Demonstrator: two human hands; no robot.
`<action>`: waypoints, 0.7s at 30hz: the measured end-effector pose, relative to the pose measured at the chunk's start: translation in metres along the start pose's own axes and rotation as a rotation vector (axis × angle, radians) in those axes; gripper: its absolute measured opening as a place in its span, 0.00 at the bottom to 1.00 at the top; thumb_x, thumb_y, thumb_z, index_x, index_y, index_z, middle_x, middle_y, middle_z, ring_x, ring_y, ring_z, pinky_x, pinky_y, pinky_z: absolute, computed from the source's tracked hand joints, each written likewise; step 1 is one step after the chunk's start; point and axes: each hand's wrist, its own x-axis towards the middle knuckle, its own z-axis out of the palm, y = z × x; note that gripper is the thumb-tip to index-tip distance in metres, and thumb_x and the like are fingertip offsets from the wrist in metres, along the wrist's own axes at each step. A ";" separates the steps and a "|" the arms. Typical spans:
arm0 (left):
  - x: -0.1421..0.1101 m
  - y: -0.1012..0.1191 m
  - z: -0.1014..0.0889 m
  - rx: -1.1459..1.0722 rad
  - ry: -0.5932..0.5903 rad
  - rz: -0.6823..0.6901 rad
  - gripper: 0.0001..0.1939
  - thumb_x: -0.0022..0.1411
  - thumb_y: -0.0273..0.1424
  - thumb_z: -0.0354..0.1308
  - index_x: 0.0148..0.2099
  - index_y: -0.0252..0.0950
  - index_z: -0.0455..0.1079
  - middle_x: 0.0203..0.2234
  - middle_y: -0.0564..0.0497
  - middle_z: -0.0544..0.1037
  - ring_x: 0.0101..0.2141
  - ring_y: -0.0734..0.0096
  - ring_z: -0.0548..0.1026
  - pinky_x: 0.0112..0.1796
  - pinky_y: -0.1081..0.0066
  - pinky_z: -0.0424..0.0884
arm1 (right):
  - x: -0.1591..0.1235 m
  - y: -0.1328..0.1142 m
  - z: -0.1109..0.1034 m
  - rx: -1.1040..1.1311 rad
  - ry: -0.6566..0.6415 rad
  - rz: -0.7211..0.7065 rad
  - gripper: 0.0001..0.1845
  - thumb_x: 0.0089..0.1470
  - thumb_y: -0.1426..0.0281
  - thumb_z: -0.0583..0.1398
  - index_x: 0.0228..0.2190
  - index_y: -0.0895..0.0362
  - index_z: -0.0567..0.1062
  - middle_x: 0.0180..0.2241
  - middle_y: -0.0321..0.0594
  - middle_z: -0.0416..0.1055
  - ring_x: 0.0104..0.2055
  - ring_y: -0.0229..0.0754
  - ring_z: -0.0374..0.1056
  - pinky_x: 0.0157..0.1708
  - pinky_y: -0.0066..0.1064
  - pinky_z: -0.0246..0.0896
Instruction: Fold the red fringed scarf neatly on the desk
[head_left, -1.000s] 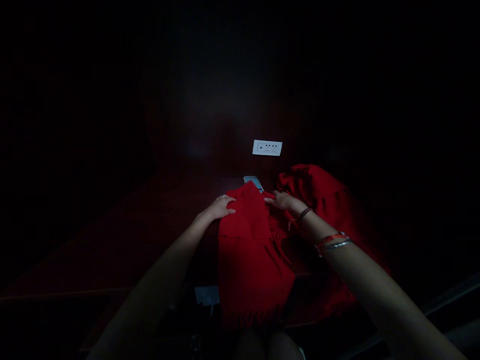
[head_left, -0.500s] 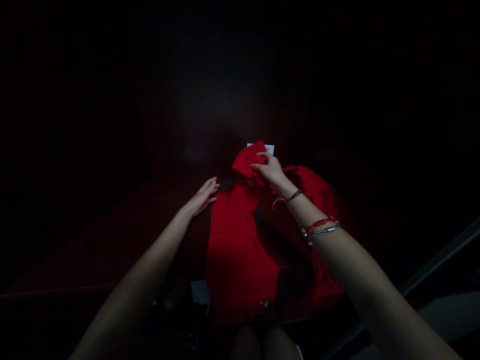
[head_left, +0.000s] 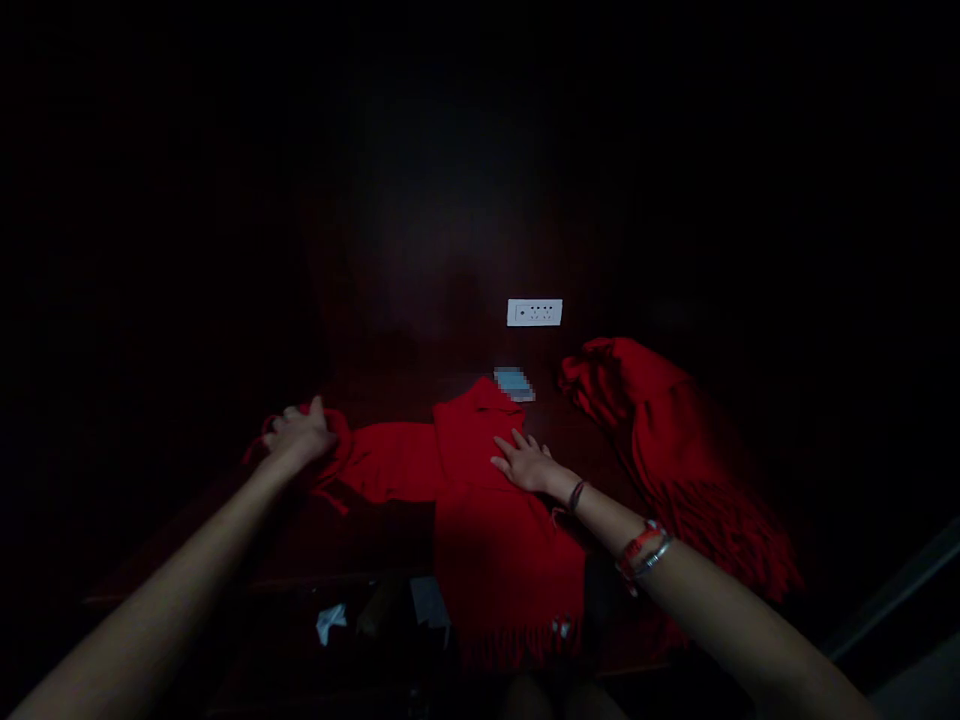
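A red fringed scarf [head_left: 506, 560] lies on the dark table, with one fringed part hanging over the front edge. A folded section crosses its middle, and a narrower length stretches out to the left. My left hand [head_left: 300, 437] rests on the bunched left end, thumb and fingers apart, with some red cloth showing between them. On the folded middle lies my right hand [head_left: 529, 467], flat with its fingers spread. The underside of the left fingers is partly hidden.
Another red fringed cloth [head_left: 675, 430] lies heaped on the right. A white wall socket [head_left: 535, 313] is at the back, with a blurred pale-blue flat item [head_left: 514, 384] below it. Under the table edge are a crumpled white piece [head_left: 331, 622] and a greyish sheet [head_left: 429, 602].
The scarf's upper end, earlier lifted in my right hand, now stretches left under my left hand. My left hand moved left and down; my right hand lowered flat onto the fold.
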 end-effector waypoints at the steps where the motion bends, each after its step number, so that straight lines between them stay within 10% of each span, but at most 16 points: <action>1: -0.005 0.013 0.002 0.072 0.000 0.044 0.31 0.45 0.34 0.55 0.52 0.34 0.53 0.49 0.37 0.57 0.48 0.46 0.56 0.40 0.51 0.58 | -0.001 0.003 0.005 -0.016 -0.030 -0.005 0.31 0.48 0.50 0.39 0.53 0.48 0.47 0.56 0.45 0.36 0.55 0.56 0.36 0.47 0.50 0.38; 6: -0.033 0.101 0.037 -0.022 -0.211 0.614 0.26 0.56 0.42 0.38 0.55 0.36 0.50 0.55 0.45 0.48 0.53 0.60 0.46 0.48 0.61 0.50 | 0.002 0.007 0.005 -0.052 -0.133 0.020 0.33 0.47 0.48 0.35 0.53 0.44 0.40 0.57 0.42 0.30 0.56 0.57 0.31 0.48 0.51 0.31; 11: -0.041 0.121 0.076 0.025 -0.615 0.526 0.35 0.52 0.51 0.36 0.57 0.37 0.44 0.56 0.45 0.43 0.54 0.56 0.40 0.48 0.52 0.43 | 0.003 0.009 -0.008 -0.082 -0.223 0.103 0.31 0.48 0.49 0.36 0.53 0.44 0.38 0.57 0.42 0.26 0.56 0.57 0.28 0.47 0.54 0.29; 17: -0.036 0.113 0.085 -0.001 -0.553 0.488 0.40 0.47 0.56 0.33 0.58 0.38 0.39 0.56 0.45 0.34 0.54 0.52 0.34 0.47 0.51 0.41 | 0.015 -0.009 -0.015 -0.086 0.057 -0.122 0.35 0.46 0.48 0.35 0.54 0.50 0.41 0.57 0.38 0.25 0.56 0.50 0.21 0.49 0.50 0.25; 21: -0.035 0.118 0.094 0.033 -0.556 0.513 0.40 0.48 0.57 0.31 0.58 0.38 0.39 0.56 0.43 0.37 0.54 0.55 0.36 0.48 0.52 0.38 | 0.029 -0.012 0.001 -0.062 -0.078 -0.126 0.36 0.44 0.45 0.34 0.53 0.46 0.39 0.57 0.37 0.29 0.56 0.52 0.24 0.50 0.47 0.24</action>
